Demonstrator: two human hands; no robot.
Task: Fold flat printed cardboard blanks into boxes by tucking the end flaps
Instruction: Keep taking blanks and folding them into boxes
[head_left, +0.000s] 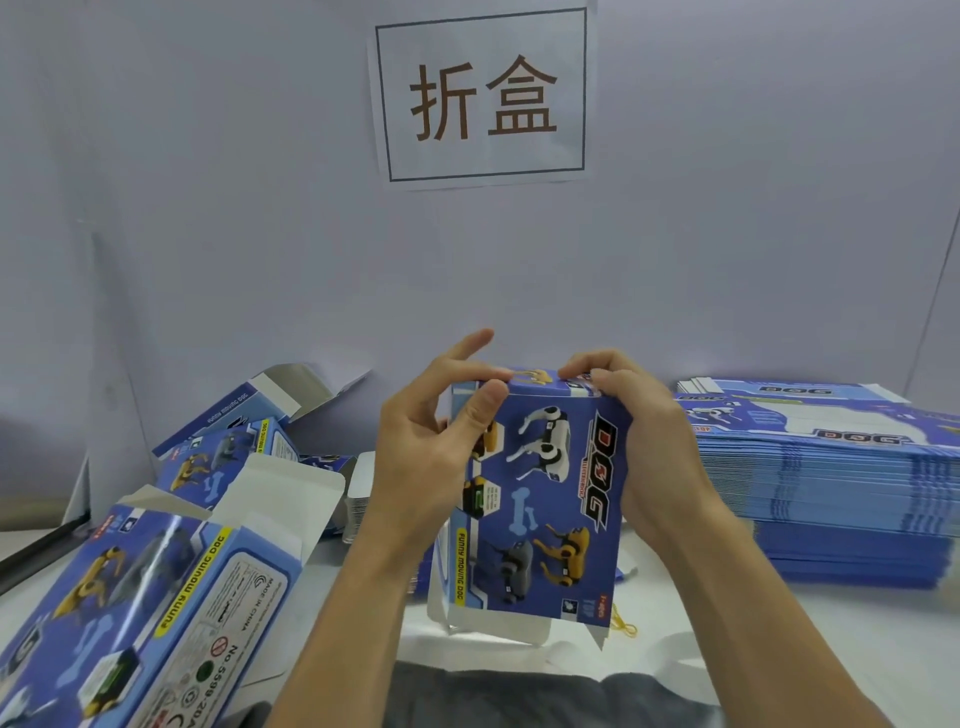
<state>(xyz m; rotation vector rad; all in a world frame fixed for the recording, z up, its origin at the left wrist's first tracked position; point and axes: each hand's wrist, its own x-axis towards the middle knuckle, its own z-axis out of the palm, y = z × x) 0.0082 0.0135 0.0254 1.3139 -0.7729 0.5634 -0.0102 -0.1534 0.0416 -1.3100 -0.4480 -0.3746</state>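
I hold a blue printed box (545, 499) upright above the table, its face showing toy dogs and the word DOG. My left hand (431, 447) grips its upper left corner, thumb pressed on the front face, index finger raised. My right hand (644, 431) holds the upper right side, fingers curled over the top end flap. The box's bottom flaps (498, 626) hang open and white inside.
A tall stack of flat blue blanks (841, 478) lies at the right. Several folded boxes with open flaps (171, 587) lie at the left. A low pile of white-edged blanks (363, 499) sits behind my left forearm. A paper sign (483, 98) hangs on the wall.
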